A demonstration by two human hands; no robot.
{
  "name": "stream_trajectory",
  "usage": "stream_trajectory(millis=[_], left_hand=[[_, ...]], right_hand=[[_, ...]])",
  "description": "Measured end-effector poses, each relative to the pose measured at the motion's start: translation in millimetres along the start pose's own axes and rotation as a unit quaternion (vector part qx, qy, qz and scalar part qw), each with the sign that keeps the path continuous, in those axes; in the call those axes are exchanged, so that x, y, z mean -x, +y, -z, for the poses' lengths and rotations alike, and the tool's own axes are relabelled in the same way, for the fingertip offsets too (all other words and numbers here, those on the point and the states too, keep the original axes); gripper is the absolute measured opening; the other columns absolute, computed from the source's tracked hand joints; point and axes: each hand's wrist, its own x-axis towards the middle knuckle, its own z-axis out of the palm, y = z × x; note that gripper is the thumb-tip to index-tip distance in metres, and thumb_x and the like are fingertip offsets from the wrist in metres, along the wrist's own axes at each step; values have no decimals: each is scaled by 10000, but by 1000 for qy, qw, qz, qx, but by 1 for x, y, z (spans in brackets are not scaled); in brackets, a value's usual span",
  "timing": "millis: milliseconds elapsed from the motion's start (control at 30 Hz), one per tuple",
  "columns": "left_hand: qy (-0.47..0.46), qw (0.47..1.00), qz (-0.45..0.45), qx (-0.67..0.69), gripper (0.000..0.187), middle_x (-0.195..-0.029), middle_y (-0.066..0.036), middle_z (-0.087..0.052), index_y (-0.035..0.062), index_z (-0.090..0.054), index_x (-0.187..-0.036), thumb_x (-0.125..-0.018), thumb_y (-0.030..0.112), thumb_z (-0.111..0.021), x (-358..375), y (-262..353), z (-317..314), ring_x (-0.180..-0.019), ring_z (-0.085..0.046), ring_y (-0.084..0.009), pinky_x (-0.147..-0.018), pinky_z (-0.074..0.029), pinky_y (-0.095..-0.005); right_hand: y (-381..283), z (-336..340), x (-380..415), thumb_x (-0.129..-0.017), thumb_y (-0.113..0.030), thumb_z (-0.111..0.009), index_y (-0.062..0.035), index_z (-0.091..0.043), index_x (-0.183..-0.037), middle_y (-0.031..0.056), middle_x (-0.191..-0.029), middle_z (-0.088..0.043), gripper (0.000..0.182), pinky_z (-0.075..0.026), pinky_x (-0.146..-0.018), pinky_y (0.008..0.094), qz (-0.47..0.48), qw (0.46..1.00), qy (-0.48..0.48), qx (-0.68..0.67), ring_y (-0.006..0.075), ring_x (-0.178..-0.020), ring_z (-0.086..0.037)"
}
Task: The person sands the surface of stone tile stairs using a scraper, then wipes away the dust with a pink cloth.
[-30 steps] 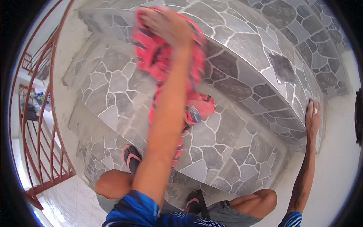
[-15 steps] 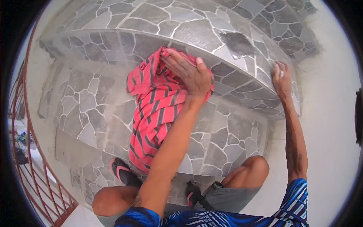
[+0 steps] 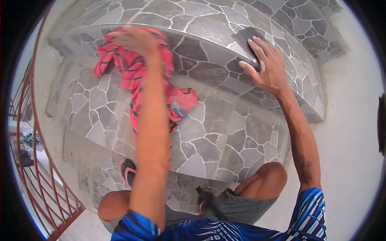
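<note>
A red shirt with dark stripes [image 3: 134, 66] lies bunched on the stone-patterned step, its upper part pressed against the riser. A label shows on its loose fold at the right. My left hand [image 3: 138, 40] lies over the top of the shirt, its fingers blurred but looking stretched out flat. On the upper step's edge, my right hand [image 3: 270, 66] rests its fingers on a dark, flat, rectangular piece [image 3: 242, 37]. The right thumb stands apart, over the step's edge. A ring-like light spot shows on this hand. What lies under the right palm is hidden.
The curved upper step [image 3: 193, 22] crosses the view, with the lower step [image 3: 217, 148] in front of it. A reddish-brown metal railing [image 3: 44, 172] runs along the left, a pale wall [image 3: 350, 132] along the right. My knees and sandalled feet are at the bottom.
My left hand has slid left along the riser, dragging the shirt and uncovering its label. My right hand has moved left from the step's far right edge onto the dark piece.
</note>
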Motion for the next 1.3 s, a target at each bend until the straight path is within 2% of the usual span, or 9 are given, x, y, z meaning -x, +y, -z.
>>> stream_trajectory(millis=[100,200,467,633,700,933,1100,1267,1300], left_hand=[[-63,966,88,233,658,-1550,-357,70,-144,16,-1472,-1016,224,-284,88,130,55,-1422,76,-556,-1167,12,-594],[-204,939,19,277,688,-1545,-363,-38,-126,-104,-1484,-977,273,-345,177,203,103,-1433,-10,-540,-1171,-52,-586],[-378,885,-115,246,647,-1530,-337,-200,-120,-149,-1485,-965,185,-383,175,147,109,-1427,-211,-462,-1183,-163,-513],[-101,990,-76,59,621,-1543,-372,-44,-172,-70,-1459,-996,177,-291,49,49,50,-1445,-41,-507,-1206,-49,-506],[-61,965,131,220,535,-1511,-412,-100,-148,-245,-1391,-988,187,-351,7,47,55,-1404,-132,-568,-1184,-108,-559],[-40,993,-51,98,689,-1503,-417,-104,-111,-65,-1488,-977,249,-354,72,84,42,-1403,-55,-593,-1155,-84,-630],[-302,926,-61,218,700,-1548,-355,-66,-66,-147,-1504,-962,277,-426,200,207,114,-1437,-53,-533,-1163,-98,-606],[-522,644,-246,503,680,-1546,-281,-212,-12,-296,-1483,-915,295,-512,246,202,85,-1418,-186,-515,-1141,-173,-615],[-485,676,-224,507,665,-1533,-267,-242,-12,-310,-1476,-918,289,-511,245,197,79,-1413,-213,-478,-1138,-193,-593]], right_hand=[[2,3,0,-798,-323,-746,-21,-622,-1193,164,-1232,-622,513,-445,-943,418,42,999,27,-7,335,-1117,-584],[6,1,4,-781,-175,-757,-30,-640,-1150,149,-1199,-642,412,-494,-879,393,61,995,48,-57,335,-1051,-622],[-3,46,-2,-961,-170,-599,15,-646,-1164,124,-1105,-680,279,-499,-910,375,-243,933,75,-253,235,-1020,-645],[34,51,10,-956,-205,-620,23,-654,-1141,55,-1047,-663,295,-547,-840,348,-380,760,191,-492,148,-953,-623],[37,62,30,-948,-195,-626,16,-651,-1131,59,-1018,-656,281,-562,-822,339,-395,784,141,-458,144,-925,-619],[88,56,52,-812,-375,-756,3,-627,-942,23,-824,-579,420,-405,-619,278,-471,807,-9,-357,115,-719,-504],[74,15,32,-788,-380,-774,6,-656,-905,28,-767,-612,420,-412,-602,250,-465,835,50,-291,106,-678,-532],[75,24,40,-802,-366,-752,33,-656,-956,71,-808,-647,439,-443,-622,268,-492,828,62,-261,119,-695,-560],[67,29,40,-803,-368,-749,37,-654,-960,77,-818,-651,444,-451,-633,273,-495,825,71,-264,122,-705,-567]])
